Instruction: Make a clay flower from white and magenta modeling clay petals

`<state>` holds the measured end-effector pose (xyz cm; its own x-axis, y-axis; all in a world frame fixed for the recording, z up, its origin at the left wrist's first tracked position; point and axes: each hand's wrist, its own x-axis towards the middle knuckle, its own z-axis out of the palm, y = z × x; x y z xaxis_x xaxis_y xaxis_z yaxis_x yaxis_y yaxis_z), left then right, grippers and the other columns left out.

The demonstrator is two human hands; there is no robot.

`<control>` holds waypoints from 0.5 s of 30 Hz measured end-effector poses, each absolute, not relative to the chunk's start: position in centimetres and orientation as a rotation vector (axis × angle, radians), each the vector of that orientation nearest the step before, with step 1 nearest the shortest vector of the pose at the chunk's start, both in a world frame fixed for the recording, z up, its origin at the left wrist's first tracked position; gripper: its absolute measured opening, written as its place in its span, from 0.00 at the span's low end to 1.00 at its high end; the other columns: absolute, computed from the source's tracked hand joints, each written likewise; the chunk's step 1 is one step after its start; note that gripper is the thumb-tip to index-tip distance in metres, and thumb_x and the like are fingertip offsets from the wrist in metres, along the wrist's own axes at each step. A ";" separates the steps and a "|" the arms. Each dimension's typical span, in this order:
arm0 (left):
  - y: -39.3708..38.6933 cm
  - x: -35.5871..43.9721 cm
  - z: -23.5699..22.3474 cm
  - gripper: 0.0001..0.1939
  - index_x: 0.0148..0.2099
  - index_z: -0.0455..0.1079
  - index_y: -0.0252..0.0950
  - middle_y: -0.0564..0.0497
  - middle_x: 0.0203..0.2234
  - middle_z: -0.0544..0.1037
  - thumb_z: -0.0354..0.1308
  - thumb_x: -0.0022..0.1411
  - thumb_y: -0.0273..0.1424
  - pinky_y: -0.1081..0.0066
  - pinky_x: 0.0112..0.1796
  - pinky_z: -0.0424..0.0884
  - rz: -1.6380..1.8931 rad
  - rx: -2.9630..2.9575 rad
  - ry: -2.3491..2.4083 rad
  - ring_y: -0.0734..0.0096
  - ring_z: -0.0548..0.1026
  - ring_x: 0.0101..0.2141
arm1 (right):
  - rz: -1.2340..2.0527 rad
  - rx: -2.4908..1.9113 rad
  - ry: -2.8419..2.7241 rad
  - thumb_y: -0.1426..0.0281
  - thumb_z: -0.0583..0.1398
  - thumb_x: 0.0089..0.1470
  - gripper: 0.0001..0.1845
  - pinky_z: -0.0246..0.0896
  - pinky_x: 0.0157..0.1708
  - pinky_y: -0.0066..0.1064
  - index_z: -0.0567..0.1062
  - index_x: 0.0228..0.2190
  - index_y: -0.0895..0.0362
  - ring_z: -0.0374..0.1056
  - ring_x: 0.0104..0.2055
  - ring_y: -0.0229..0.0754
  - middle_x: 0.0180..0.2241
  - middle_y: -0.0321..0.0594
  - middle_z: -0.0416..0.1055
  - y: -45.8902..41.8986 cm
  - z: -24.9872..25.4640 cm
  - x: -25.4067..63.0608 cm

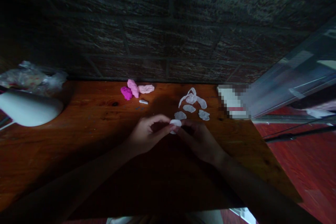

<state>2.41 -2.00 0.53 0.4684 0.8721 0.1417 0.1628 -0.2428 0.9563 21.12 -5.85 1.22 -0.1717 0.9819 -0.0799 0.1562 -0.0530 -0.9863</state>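
Note:
Between both hands, above the wooden table, is a small flat white piece of what looks like modelling clay. My left hand pinches its left side between thumb and fingers. On the other side my right hand pinches it too, thumb close to the left thumb. Just beyond the hands lie several thin white flattened pieces, one an oval, another a ragged round one. Farther left rest pink clay lumps, a magenta lump and a short white stick-like bit.
A white lamp-like object stands at the left, with crumpled clear plastic behind it. A dark stone wall borders the table at the back. At the right are a blurred-out white item and a glass panel.

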 end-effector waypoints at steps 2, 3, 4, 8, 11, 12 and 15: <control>-2.0 2.4 0.6 0.07 0.38 0.77 0.34 0.50 0.31 0.82 0.62 0.63 0.33 0.74 0.34 0.73 0.899 1.683 0.879 0.71 0.78 0.32 | 1.342 -1.273 -1.381 0.55 0.68 0.53 0.16 0.64 0.35 0.31 0.83 0.35 0.55 0.70 0.33 0.40 0.31 0.37 0.78 -5.9 1.3 21.2; -2.0 2.4 0.6 0.07 0.37 0.77 0.34 0.50 0.30 0.82 0.62 0.63 0.33 0.74 0.34 0.73 0.910 1.671 0.866 0.72 0.78 0.31 | 1.364 -1.265 -1.363 0.55 0.68 0.52 0.16 0.64 0.35 0.31 0.83 0.35 0.54 0.70 0.33 0.40 0.32 0.37 0.78 -5.8 1.3 21.2; -2.0 2.5 0.7 0.07 0.37 0.77 0.34 0.50 0.30 0.82 0.61 0.63 0.33 0.75 0.34 0.73 0.918 1.654 0.857 0.72 0.77 0.31 | 1.381 -1.260 -1.352 0.54 0.68 0.52 0.16 0.63 0.34 0.30 0.83 0.34 0.54 0.69 0.33 0.39 0.32 0.37 0.78 -5.8 1.3 21.3; -2.0 2.7 1.1 0.08 0.35 0.75 0.34 0.51 0.28 0.80 0.62 0.62 0.34 0.76 0.28 0.70 0.917 1.573 0.860 0.74 0.75 0.29 | 1.387 -1.277 -1.401 0.54 0.67 0.52 0.16 0.60 0.29 0.29 0.83 0.32 0.55 0.65 0.28 0.36 0.27 0.35 0.75 -5.8 1.3 21.5; -2.0 2.8 1.2 0.08 0.35 0.74 0.35 0.53 0.25 0.78 0.63 0.61 0.35 0.77 0.24 0.65 0.904 1.503 0.844 0.75 0.73 0.26 | 1.319 -1.270 -1.474 0.56 0.65 0.56 0.15 0.59 0.29 0.28 0.83 0.33 0.55 0.65 0.27 0.36 0.26 0.35 0.74 -5.8 1.3 21.5; -1.9 2.8 1.3 0.08 0.35 0.75 0.35 0.53 0.24 0.77 0.63 0.61 0.35 0.77 0.23 0.64 0.898 1.491 0.831 0.76 0.71 0.25 | 1.297 -1.263 -1.497 0.57 0.64 0.57 0.14 0.60 0.30 0.28 0.82 0.33 0.55 0.66 0.28 0.36 0.26 0.35 0.75 -5.8 1.3 21.5; -1.9 2.6 1.2 0.08 0.34 0.75 0.35 0.56 0.21 0.73 0.62 0.62 0.35 0.77 0.22 0.61 0.876 1.497 0.819 0.78 0.67 0.21 | 1.278 -1.259 -1.521 0.58 0.64 0.58 0.14 0.62 0.31 0.29 0.82 0.31 0.56 0.67 0.28 0.37 0.26 0.35 0.76 -5.9 1.2 21.3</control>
